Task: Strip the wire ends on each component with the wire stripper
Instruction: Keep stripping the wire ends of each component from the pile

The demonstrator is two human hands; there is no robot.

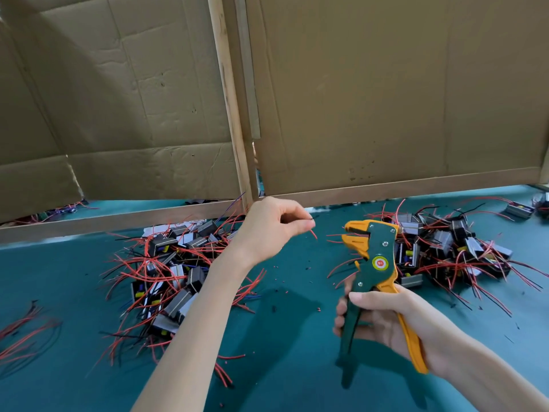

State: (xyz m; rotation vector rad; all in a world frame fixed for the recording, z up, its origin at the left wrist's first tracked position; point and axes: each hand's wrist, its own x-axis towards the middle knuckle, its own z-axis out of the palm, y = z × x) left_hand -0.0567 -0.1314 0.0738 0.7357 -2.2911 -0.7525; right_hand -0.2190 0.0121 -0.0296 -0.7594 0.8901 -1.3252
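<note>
My right hand (pixel 383 316) grips the two handles of a green and orange wire stripper (pixel 375 263), held upright with its open jaws pointing left at about mid-table. Just left of the jaws, my left hand (pixel 273 224) is raised and pinches thin red and black wire ends (pixel 313 233) between thumb and fingers; the wire tips stick out toward the stripper without touching it. The component they belong to is hidden behind my hand. A pile of black components with red wires (pixel 172 272) lies under my left forearm.
A second pile of components (pixel 445 248) lies to the right of the stripper. Loose red and black wires (pixel 23 331) lie at the far left on the teal table cover (pixel 282 352). Cardboard panels on a wooden frame (pixel 234 114) wall off the back.
</note>
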